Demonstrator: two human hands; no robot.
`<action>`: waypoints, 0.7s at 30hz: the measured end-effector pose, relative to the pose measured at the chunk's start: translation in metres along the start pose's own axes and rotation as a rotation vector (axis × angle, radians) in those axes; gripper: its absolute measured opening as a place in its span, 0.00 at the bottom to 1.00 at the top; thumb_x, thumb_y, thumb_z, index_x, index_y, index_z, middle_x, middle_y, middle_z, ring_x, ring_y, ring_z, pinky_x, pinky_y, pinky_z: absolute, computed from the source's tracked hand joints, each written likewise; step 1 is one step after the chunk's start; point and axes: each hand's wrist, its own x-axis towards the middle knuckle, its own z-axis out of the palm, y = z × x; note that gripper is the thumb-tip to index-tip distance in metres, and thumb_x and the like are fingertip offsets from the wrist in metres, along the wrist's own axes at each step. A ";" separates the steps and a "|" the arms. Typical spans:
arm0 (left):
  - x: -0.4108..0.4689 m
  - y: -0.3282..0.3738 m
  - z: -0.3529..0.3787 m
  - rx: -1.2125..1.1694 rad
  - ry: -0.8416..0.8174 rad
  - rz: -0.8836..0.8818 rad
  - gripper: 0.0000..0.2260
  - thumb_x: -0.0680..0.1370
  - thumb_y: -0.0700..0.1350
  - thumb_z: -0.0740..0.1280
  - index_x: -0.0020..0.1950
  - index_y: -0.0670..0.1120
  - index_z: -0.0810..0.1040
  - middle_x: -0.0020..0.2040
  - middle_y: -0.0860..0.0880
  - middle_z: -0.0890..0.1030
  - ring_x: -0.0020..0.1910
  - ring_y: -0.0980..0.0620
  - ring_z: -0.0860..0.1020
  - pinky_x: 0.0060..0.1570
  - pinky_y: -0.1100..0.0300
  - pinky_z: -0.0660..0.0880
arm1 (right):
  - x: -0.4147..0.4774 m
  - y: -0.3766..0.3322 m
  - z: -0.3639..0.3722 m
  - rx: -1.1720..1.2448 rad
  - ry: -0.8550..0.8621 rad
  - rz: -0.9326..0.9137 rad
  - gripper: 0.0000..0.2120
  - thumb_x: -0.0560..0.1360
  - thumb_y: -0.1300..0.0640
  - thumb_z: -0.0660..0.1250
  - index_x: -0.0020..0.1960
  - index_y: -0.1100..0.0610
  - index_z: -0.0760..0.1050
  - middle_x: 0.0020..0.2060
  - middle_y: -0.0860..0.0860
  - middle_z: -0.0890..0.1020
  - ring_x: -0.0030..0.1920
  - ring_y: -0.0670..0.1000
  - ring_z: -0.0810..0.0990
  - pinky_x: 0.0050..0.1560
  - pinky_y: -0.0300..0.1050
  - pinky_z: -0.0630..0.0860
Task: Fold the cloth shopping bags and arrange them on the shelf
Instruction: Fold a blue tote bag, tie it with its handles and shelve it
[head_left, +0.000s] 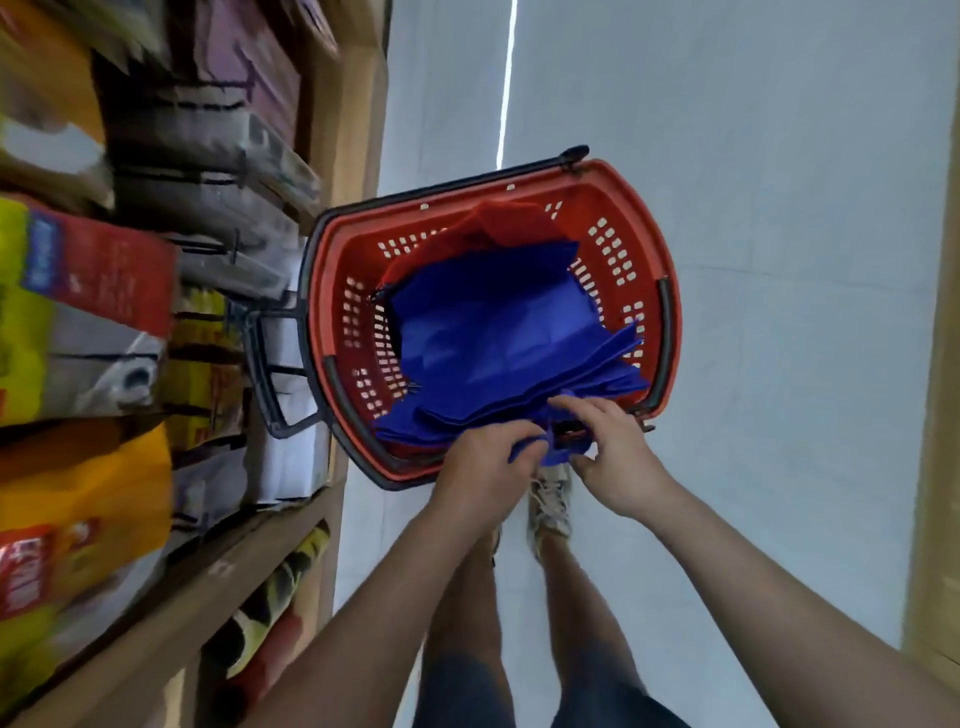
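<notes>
Left hand (483, 467) and right hand (615, 457) pinch a blue bag (556, 457), fingers curled, at the near rim of the red basket (644, 208). Its handle, maybe.

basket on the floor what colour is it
Red basket with a black rim and handles, clear in the head view.

Pale floor (779, 156), red basket (631, 208) on it beside shelf (291, 535), shoe (550, 506) nr basket

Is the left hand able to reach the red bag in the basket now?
Likely not: the left hand grips a blue bag at the near rim; the red bag lies at the far end, partly under blue bags.
</notes>
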 end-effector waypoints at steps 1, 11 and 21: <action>-0.009 0.012 -0.015 -0.054 0.062 0.078 0.07 0.78 0.48 0.67 0.53 0.51 0.83 0.46 0.55 0.83 0.46 0.60 0.78 0.48 0.62 0.74 | 0.000 -0.001 -0.004 -0.074 0.021 -0.010 0.32 0.72 0.66 0.71 0.72 0.50 0.69 0.66 0.52 0.71 0.66 0.55 0.68 0.67 0.41 0.63; -0.099 0.153 -0.151 -0.227 0.283 0.369 0.05 0.75 0.50 0.69 0.49 0.60 0.81 0.46 0.64 0.82 0.49 0.63 0.80 0.48 0.72 0.71 | -0.041 -0.078 -0.135 -0.274 0.553 -0.233 0.35 0.63 0.60 0.78 0.68 0.48 0.72 0.53 0.54 0.68 0.51 0.59 0.70 0.41 0.47 0.71; -0.175 0.214 -0.197 -0.143 0.335 0.273 0.25 0.73 0.24 0.61 0.56 0.51 0.83 0.51 0.59 0.83 0.54 0.65 0.79 0.52 0.72 0.73 | -0.104 -0.164 -0.234 -0.433 0.635 -0.909 0.12 0.71 0.71 0.58 0.40 0.65 0.80 0.38 0.58 0.80 0.39 0.61 0.81 0.30 0.49 0.77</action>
